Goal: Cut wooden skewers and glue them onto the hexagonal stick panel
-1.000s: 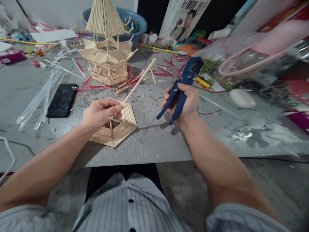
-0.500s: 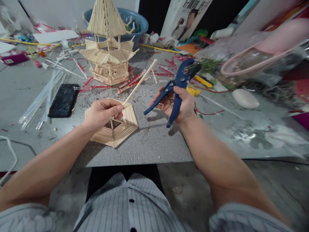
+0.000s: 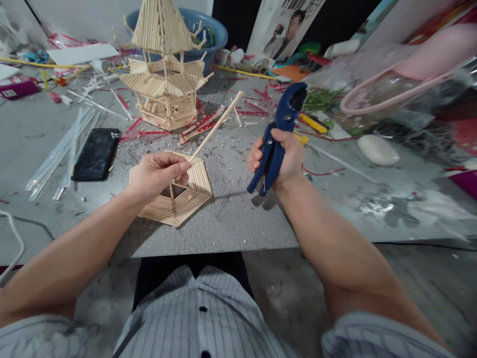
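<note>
My left hand [image 3: 158,175] pinches a long thin wooden stick [image 3: 218,124] that slants up to the right. It hovers over a hexagonal roof piece made of sticks [image 3: 178,194] lying on the grey mat [image 3: 231,219]. My right hand [image 3: 283,158] is wrapped round the handles of a blue cutter [image 3: 278,134], squeezed together, with its hooked jaw pointing up. The cutter is a short way right of the stick and does not touch it.
A tall stick pagoda [image 3: 164,69] stands behind, before a blue basin [image 3: 216,32]. A black phone [image 3: 95,154] and clear glue sticks [image 3: 61,151] lie at the left. Red scraps, a white oval stone [image 3: 378,150] and a pink-rimmed bag [image 3: 387,89] crowd the right.
The cutter's handles, spread apart half a second ago, are now squeezed together in my right hand, and the tool stands more upright. My left hand and the stick have not moved.
</note>
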Tool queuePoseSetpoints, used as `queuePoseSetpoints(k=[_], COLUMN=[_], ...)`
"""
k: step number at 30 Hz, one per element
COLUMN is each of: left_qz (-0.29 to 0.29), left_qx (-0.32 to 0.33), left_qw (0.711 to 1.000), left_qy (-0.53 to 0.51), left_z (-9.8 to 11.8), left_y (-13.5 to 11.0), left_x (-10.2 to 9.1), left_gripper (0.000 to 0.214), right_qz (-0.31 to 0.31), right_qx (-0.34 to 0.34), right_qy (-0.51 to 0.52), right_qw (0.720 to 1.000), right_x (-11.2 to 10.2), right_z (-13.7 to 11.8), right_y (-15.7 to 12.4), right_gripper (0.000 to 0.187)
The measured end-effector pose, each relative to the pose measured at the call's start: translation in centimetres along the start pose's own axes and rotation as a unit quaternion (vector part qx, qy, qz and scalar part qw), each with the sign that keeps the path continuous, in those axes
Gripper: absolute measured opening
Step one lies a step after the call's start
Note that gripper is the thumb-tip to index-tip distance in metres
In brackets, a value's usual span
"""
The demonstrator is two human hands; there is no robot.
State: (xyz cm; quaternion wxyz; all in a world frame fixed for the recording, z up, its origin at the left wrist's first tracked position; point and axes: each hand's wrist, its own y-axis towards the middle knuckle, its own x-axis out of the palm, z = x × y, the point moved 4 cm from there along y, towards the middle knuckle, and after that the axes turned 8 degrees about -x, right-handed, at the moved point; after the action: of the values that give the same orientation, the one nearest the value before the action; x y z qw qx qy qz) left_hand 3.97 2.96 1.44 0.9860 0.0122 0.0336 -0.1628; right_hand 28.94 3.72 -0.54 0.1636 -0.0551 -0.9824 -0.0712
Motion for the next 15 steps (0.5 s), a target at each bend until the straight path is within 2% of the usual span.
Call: queuePoseSetpoints(k=[6,11,15], left_qz=[0.004,-0.003,-0.001], left_qx=[-0.008,-0.004,0.005], left_qw=[1.0,1.0,1.0], left_qy=[0.005,-0.004,0.001], left_z=[0.1,0.1,-0.1], left_y=[0.0,0.0,0.1], left_x=[0.1,0.0,-0.1], left_gripper=[0.022,0.02,0.019], right_qz=[-0.017,-0.015,-0.035], right_qx=[-0.008,-0.007,-0.026], right_qy=[-0.013,-0.015,-0.03], right_qw=[1.0,1.0,0.999], right_x=[-0.3,0.4,0.8], right_z=[0.2,0.4,0.6], right_y=[0.1,-0.2,-0.1], right_gripper=[0.036,0.032,0.03])
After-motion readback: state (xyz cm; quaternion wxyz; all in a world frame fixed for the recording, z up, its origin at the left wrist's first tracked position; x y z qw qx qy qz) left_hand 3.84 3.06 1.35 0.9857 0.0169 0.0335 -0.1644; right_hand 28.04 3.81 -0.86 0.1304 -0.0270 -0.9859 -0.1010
